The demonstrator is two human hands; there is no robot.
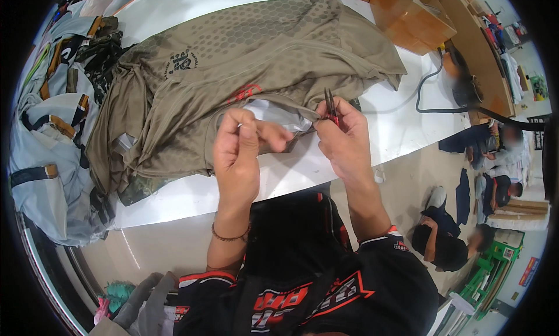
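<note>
An olive-brown patterned shirt (256,56) with dark and red prints lies spread and rumpled across the white table. Thread snips (331,106) with dark blades and a red handle point upward out of my right hand (345,139), which is closed around them. The thumb and fingers of that hand also meet the shirt's edge beside a light grey inner patch (279,116). Just left of it, my left hand (240,147) is raised over the shirt's near part with thumb and forefinger pinched together. Whatever is in that pinch is too small to make out.
Piled garments (52,144) crowd the table's left end. Open cardboard boxes (410,21) stand at the back right, near a black cable (434,110). Beyond the right edge of the white table (402,144), several people sit on the floor.
</note>
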